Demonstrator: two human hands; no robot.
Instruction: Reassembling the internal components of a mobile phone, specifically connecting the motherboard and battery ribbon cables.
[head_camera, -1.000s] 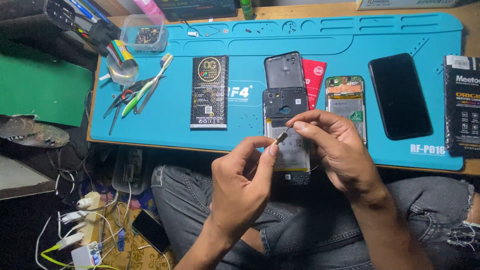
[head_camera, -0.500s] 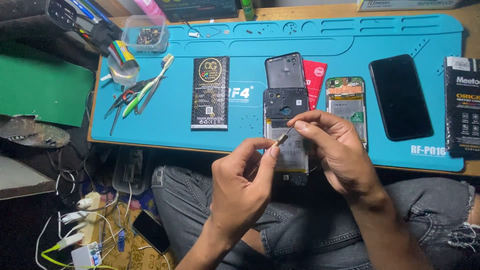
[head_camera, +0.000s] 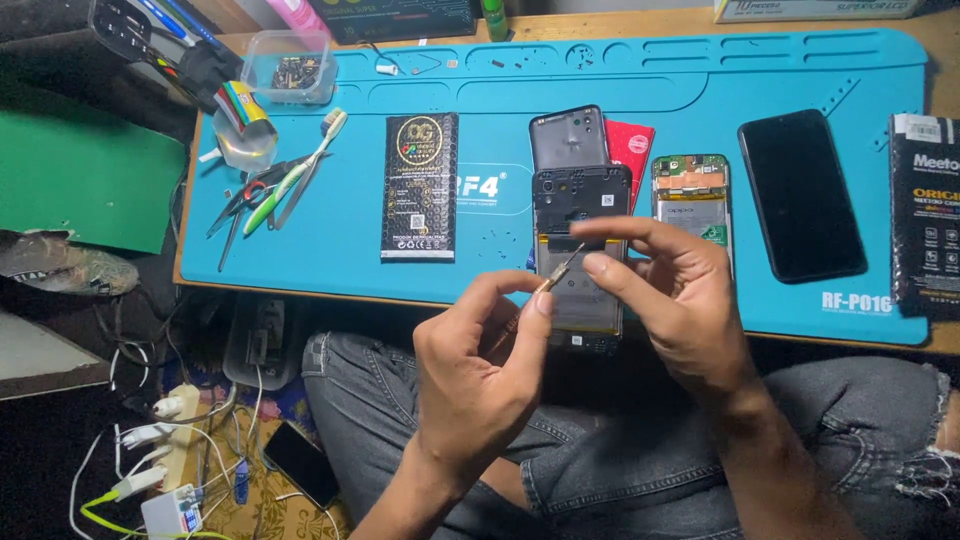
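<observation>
An opened phone (head_camera: 583, 215) with its back removed lies at the near edge of the blue work mat (head_camera: 500, 120). My left hand (head_camera: 480, 370) pinches a small thin metal tool (head_camera: 556, 273) between thumb and forefinger, its tip pointing up toward the phone's middle. My right hand (head_camera: 670, 300) hovers over the phone's lower half, with its thumb and forefinger tips at the tool's tip. The lower part of the phone is hidden by my hands.
On the mat lie a black battery pack (head_camera: 420, 187), a dark back cover (head_camera: 568, 138) over a red card (head_camera: 630, 145), another opened phone (head_camera: 692, 200), a black screen (head_camera: 800, 195), a toothbrush and tweezers (head_camera: 280, 190), and a clear tray (head_camera: 290, 68). Cables and a phone lie on the floor.
Both hands have stayed over the opened phone with the tool between them; the fingers shifted only slightly.
</observation>
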